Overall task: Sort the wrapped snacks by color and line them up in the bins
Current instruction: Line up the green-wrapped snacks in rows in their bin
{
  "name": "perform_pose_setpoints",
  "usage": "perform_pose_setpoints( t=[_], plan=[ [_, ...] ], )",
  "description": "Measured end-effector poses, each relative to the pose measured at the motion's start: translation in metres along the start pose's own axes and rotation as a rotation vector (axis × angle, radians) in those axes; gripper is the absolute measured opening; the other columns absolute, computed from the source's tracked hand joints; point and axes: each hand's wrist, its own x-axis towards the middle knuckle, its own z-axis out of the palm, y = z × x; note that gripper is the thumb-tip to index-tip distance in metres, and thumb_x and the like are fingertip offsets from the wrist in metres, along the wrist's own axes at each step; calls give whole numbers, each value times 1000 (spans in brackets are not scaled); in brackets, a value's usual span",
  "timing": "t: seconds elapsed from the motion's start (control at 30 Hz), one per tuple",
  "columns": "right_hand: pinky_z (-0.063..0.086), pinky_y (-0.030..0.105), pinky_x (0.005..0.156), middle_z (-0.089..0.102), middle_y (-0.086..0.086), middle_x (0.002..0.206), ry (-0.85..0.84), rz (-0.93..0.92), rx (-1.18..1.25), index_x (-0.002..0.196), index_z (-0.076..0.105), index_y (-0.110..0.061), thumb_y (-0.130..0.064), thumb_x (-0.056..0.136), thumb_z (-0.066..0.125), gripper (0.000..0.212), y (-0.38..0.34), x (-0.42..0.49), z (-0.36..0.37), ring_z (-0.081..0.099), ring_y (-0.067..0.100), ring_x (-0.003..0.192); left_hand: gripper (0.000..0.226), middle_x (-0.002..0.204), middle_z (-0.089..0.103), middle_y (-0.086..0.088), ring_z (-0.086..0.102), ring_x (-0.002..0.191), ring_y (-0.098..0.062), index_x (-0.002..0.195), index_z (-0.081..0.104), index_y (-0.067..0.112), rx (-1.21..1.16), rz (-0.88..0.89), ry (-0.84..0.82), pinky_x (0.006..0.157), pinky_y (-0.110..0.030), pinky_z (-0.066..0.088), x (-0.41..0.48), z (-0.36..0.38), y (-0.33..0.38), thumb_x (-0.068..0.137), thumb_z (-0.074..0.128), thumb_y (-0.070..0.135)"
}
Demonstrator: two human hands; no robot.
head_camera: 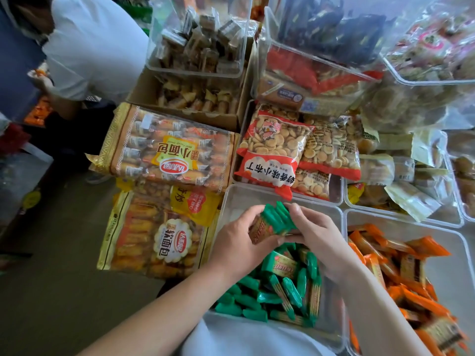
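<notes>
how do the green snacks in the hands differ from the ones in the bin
The held green snacks are stacked side by side and lifted between the left hand and right hand. The loose green snacks lie jumbled at mixed angles in the clear bin. Both have green wrappers with brown middles.

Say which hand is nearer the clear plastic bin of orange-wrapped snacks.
Right. The right hand is left of the clear orange-snack bin, gripping the green-wrapped snack stack; the left hand holds its far side.
</notes>
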Motion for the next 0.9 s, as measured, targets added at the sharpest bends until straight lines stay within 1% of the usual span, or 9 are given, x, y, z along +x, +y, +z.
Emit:
perform_pose_setpoints(
  t=[0.1,0.17,0.27,0.37,0.43,0.53,0.63,0.77,0.9],
  plan=[
    [62,26,84,79,-15,100,-60,-62,-201,117,72,-36,-32,91,78,27,-8,-1,5,76,7,92,63,106,73,19,69,90,1,143,47,44,113,21,41,69,-19,58,-1,-2,3,89,62,72],
    [60,18,72,79,-16,93,-16,-86,-310,111,73,-39,-24,86,83,30,-9,2,9,75,3,84,63,102,71,19,69,87,-1,143,45,45,132,14,22,66,-18,56,-1,-4,3,89,60,73],
    [54,10,65,78,-11,101,99,-111,-344,126,72,-28,-22,80,85,48,-3,16,12,72,-3,83,74,132,66,14,64,116,-8,152,42,42,180,32,-53,92,-24,55,4,-14,-5,88,68,67],
    [49,7,70,71,-11,117,153,-147,-451,142,60,-23,-28,82,85,65,5,37,18,69,0,95,67,146,56,9,50,136,-12,153,48,27,273,0,49,107,-23,40,8,-34,-24,93,75,42],
    [46,13,84,63,-8,127,151,-199,-553,147,52,-24,-27,85,83,69,10,53,31,62,8,109,63,139,58,6,53,129,-16,149,52,24,307,-71,111,106,-30,48,10,-45,-40,91,77,32],
    [44,22,96,54,-5,137,75,-257,-612,149,46,-24,-21,88,80,70,21,74,53,53,12,123,63,132,53,7,57,117,-15,147,52,27,259,-182,55,95,-34,54,7,-49,-51,90,77,33],
    [49,30,102,49,-7,138,80,-296,-637,148,43,-26,-20,90,78,68,34,82,69,50,14,126,63,134,53,10,55,110,-10,147,50,33,197,-234,9,87,-28,52,3,-47,-56,90,77,33],
    [53,35,103,56,-4,138,67,-286,-630,144,43,-24,-20,89,80,67,60,80,86,55,15,124,65,138,54,14,52,118,-6,150,47,34,137,-239,30,93,-20,42,-4,-46,-64,92,76,33],
    [51,34,107,46,2,144,28,-253,-706,146,49,-21,-22,90,79,64,74,90,82,50,23,130,65,130,56,15,59,102,-2,149,46,36,137,-250,12,88,-24,53,-3,-45,-68,92,75,39]
  ],
)
